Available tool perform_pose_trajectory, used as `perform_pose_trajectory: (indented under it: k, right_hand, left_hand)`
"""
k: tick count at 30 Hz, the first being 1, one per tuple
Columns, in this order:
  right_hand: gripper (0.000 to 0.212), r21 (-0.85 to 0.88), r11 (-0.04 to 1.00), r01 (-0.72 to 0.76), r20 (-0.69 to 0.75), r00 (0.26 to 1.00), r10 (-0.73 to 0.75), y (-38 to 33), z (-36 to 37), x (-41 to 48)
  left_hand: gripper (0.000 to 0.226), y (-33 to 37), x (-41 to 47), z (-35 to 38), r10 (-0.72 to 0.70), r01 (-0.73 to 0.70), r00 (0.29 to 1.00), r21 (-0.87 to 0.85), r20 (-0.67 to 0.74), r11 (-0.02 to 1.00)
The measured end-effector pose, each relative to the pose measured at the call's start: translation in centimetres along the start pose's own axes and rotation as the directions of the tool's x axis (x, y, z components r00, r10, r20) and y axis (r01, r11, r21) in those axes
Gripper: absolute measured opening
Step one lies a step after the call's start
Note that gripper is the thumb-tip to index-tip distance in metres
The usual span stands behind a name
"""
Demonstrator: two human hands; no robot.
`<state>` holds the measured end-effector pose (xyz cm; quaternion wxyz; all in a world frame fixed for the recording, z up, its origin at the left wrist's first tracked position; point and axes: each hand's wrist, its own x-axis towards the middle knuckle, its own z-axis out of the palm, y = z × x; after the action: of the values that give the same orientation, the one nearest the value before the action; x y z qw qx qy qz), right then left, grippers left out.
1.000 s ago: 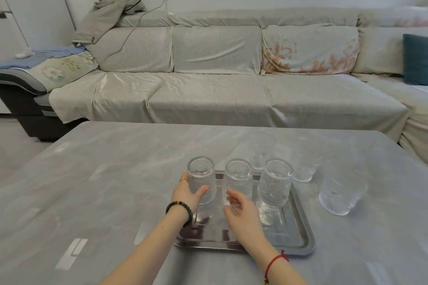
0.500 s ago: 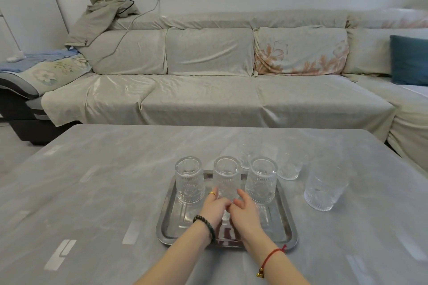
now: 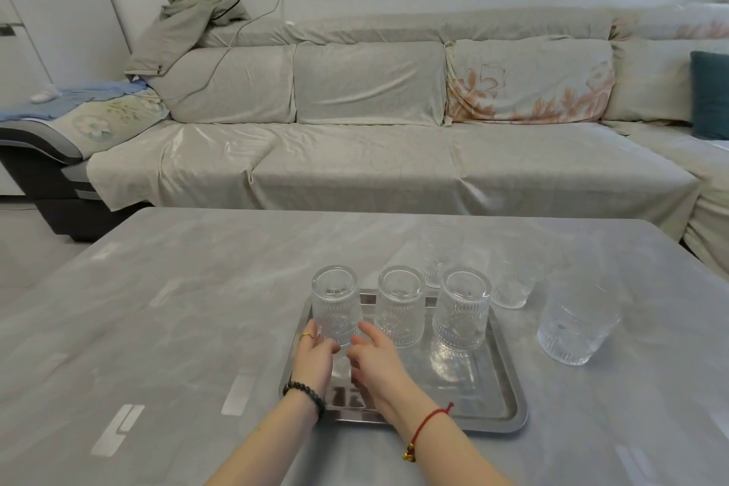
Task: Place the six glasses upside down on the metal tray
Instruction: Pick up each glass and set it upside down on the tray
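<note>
A metal tray [image 3: 489, 412] lies on the grey table near me. Three ribbed glasses stand upside down in a row along its far side: left glass [image 3: 335, 298], middle glass [image 3: 400, 304], right glass [image 3: 462, 308]. My left hand [image 3: 315, 357] and my right hand [image 3: 374, 357] cup the left glass at its rim, one on each side, fingers touching it. Three more glasses stand upright on the table: one behind the tray [image 3: 438, 249], one right of it [image 3: 513, 282], and a wide one [image 3: 574, 324] nearer on the right.
The table [image 3: 177, 327] reaches well to the left and front of the tray. Behind it runs a long covered sofa [image 3: 374, 154] with a jacket and a charging cable on its left end.
Both hands have shifted left from the middle glass to the left glass. The three glasses on the tray keep their row.
</note>
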<state>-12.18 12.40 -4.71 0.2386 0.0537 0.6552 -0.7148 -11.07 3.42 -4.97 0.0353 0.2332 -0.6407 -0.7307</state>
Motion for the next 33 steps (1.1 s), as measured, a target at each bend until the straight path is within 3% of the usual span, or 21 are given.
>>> perform_pose_trajectory:
  k: [4, 7, 9, 12, 14, 17, 21, 27, 30, 33]
  right_hand:
    - [0.063, -0.027, 1.0, -0.014, 0.034, 0.999, 0.014, -0.7, 0.7, 0.2]
    - [0.057, -0.113, 0.993, 0.034, 0.041, 0.999, -0.029, -2.2, -0.5, -0.7]
    - [0.049, -0.159, 0.979, 0.128, 0.072, 0.99, -0.118, -4.5, -2.3, -1.3]
    - [0.036, -0.107, 0.948, 0.301, 0.054, 0.953, -0.297, -9.4, -6.1, -1.6]
    - [0.035, -0.176, 0.903, 0.392, -0.038, 0.914, -0.404, -12.5, -8.7, -0.8]
    - [0.048, -0.41, 0.821, 0.398, -0.164, 0.853, -0.495, -14.9, -12.2, 1.7]
    - [0.073, -0.705, 0.662, 0.255, -0.122, 0.875, -0.468, -14.8, -15.2, 5.8]
    - [0.096, -0.722, 0.661, 0.204, -0.035, 0.944, -0.329, -13.7, -15.8, 11.2]
    - [0.098, -0.748, 0.629, 0.211, 0.006, 0.95, -0.311, -13.3, -15.7, 12.5]
    - [0.097, -0.785, 0.563, 0.258, 0.012, 0.915, -0.402, -13.0, -15.6, 12.4]
  left_hand:
    - [0.064, -0.2, 1.0, -0.5, -0.006, 0.005, 0.998, 0.018, 0.061, 1.0]
    - [0.055, 0.9, 0.7, -0.8, 0.114, -0.113, 0.993, -0.037, 0.02, 0.993]
    - [0.057, 2.3, 0.6, -0.9, 0.237, -0.235, 0.971, 0.046, -0.042, 0.971]
    - [0.055, 5.7, 0.9, 0.0, 0.488, -0.493, 0.867, 0.331, 0.104, 0.805]
    - [0.054, 8.2, 1.6, 2.2, 0.522, -0.571, 0.819, 0.419, 0.237, 0.706]
    - [0.061, 11.1, 3.6, 6.8, 0.346, -0.54, 0.838, 0.553, 0.422, 0.635]
    - [0.077, 11.9, 7.4, 12.2, 0.077, -0.456, 0.87, 0.735, 0.488, 0.502]
    - [0.085, 9.9, 11.7, 15.9, -0.113, -0.344, 0.904, 0.858, 0.412, 0.381]
    - [0.083, 8.9, 12.8, 16.3, -0.116, -0.338, 0.899, 0.838, 0.422, 0.429]
    - [0.076, 9.0, 12.8, 15.9, -0.097, -0.353, 0.886, 0.796, 0.453, 0.492]
